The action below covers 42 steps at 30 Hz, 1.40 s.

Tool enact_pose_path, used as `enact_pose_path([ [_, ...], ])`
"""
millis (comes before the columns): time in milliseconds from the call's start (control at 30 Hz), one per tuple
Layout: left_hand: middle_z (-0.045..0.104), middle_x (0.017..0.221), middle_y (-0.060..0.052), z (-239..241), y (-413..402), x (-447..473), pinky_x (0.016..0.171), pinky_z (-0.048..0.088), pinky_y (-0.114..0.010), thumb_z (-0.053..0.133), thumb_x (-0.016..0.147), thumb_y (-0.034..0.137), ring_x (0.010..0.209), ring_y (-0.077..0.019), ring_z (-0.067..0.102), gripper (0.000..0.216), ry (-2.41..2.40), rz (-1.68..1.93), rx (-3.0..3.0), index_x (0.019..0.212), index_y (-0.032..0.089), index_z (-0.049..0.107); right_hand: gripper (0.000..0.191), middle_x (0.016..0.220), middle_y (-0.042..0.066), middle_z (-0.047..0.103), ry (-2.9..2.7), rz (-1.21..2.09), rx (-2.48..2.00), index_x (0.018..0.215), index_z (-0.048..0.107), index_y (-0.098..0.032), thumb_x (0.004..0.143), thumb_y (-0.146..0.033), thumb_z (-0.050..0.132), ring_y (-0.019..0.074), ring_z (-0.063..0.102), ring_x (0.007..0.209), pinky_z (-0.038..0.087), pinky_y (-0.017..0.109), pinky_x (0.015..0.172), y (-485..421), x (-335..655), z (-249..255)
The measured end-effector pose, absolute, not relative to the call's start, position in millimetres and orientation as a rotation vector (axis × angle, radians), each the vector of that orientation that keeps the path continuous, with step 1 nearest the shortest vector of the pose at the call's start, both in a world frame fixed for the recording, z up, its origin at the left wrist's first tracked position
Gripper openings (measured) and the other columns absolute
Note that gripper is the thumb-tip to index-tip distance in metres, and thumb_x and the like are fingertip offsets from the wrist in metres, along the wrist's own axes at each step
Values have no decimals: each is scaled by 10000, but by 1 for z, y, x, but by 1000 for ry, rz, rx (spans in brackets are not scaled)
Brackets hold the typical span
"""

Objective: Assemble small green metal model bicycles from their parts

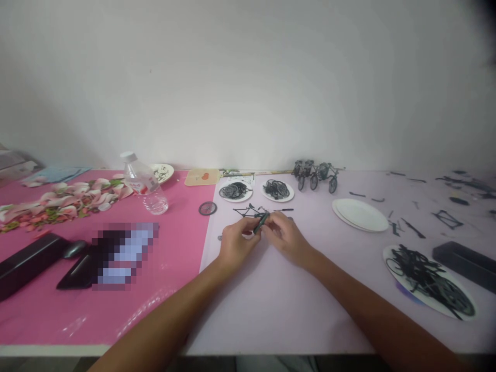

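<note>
My left hand (pixel 235 244) and my right hand (pixel 285 236) meet over the pale table, fingers pinched round a small dark green bike part (pixel 261 222). Just beyond them lies a thin black miniature bicycle frame (pixel 248 211). A loose small wheel (pixel 207 208) rests to the left on the pink mat. Two small white plates behind hold black wheels (pixel 235 191) and black parts (pixel 277 189). Finished miniature bicycles (pixel 314 174) stand at the back by the wall.
A clear water bottle (pixel 145 184) lies on the pink mat (pixel 155 268), with pink petals (pixel 62 199) and dark devices (pixel 31 261) at left. Empty white plates (pixel 360 214), a plate of black parts (pixel 428 281) and a black tray (pixel 467 263) sit at right.
</note>
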State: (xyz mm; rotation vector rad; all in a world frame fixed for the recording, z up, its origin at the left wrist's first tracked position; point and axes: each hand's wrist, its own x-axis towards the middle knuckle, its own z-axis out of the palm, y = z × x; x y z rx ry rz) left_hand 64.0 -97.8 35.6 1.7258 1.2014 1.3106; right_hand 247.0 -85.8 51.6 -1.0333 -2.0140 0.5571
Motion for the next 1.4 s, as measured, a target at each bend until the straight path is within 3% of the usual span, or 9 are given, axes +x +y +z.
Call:
enact_pose_path([
  [167,820,1076,-33,35,-97,63,879,631,-338,704,841,137,938,-196,773,267,1206,1312,1741,1077,232,787,275,791,20,556,-2056,559,-1025,792,548,-237,1056,-282,485,214,538,829,440,363,781,-85,247,53],
  [400,819,1050,-20,33,-96,62,867,632,-320,706,837,148,919,-186,769,267,1205,1298,1720,1078,230,786,333,829,24,600,-1991,653,-1077,821,608,-224,1084,-339,437,197,566,818,446,348,758,-85,246,48],
  [667,819,1029,-26,32,-96,61,842,635,-310,712,839,153,894,-189,769,263,1186,1294,1716,1080,229,784,137,855,12,590,-1967,625,-1080,866,601,-235,996,-276,581,190,559,817,453,334,755,-87,248,48],
  [967,810,1085,-19,29,-97,62,892,623,-320,695,878,177,956,-183,760,263,1189,1323,1753,1120,244,775,177,844,23,591,-2017,590,-1052,859,595,-235,1021,-255,525,203,556,844,451,344,769,-88,247,54],
  [1167,812,1067,-26,29,-97,62,879,615,-319,708,888,203,948,-188,759,235,1183,1362,1752,1112,232,772,48,892,23,602,-1960,580,-1064,923,598,-238,952,-265,625,196,587,833,478,339,761,-88,248,49],
  [1400,814,1068,-14,29,-97,62,872,607,-313,703,884,189,958,-184,759,248,1193,1377,1763,1115,242,776,46,835,26,593,-1891,452,-1041,909,618,-232,929,-240,658,194,592,800,480,315,681,-84,245,45],
])
